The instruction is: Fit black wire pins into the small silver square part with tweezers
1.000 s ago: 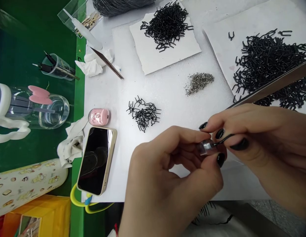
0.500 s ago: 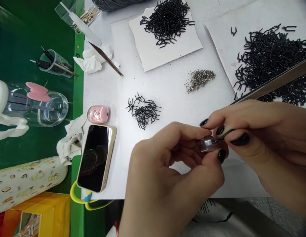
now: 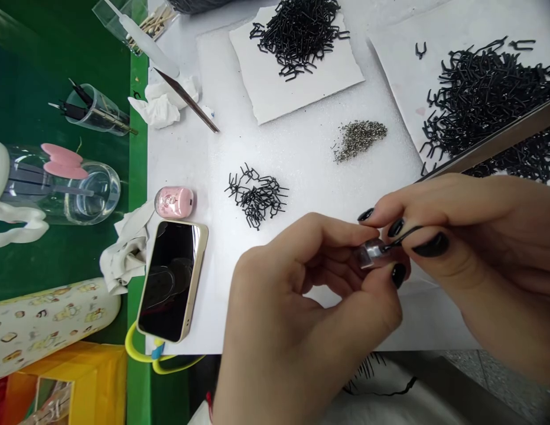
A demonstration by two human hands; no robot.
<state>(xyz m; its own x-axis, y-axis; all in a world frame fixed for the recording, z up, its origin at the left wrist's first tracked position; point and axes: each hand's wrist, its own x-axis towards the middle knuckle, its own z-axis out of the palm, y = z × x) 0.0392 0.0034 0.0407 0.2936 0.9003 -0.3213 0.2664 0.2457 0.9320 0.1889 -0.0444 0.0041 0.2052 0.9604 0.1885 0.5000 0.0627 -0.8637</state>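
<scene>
My left hand [image 3: 310,295] is closed, pinching a small clear piece [image 3: 368,254] between thumb and fingers. Opposite it, my right hand [image 3: 469,248] grips a thin black forked piece [image 3: 401,238] between thumb and index finger. One end of that piece meets the clear piece; whether it goes inside, I cannot tell. A long flat metal tool [image 3: 487,144], probably tweezers, slants up from behind my right hand, partly hidden by it. Left of my hands lies a small pile of black forked pieces [image 3: 259,198]. Beyond them is a heap of tiny metallic bits [image 3: 361,140].
Large heaps of black forked pieces [image 3: 301,35] lie on white sheets at the back and right. Along the left are a phone [image 3: 171,280], a pink case [image 3: 174,202], crumpled tissue [image 3: 162,106], a metal strip [image 3: 188,100], a cup of tools [image 3: 97,109] and a water bottle [image 3: 97,192].
The view has shifted slightly, so the table's contents sit a little higher and further left. Both hands keep nearly the same pose around the clear piece and the black forked piece.
</scene>
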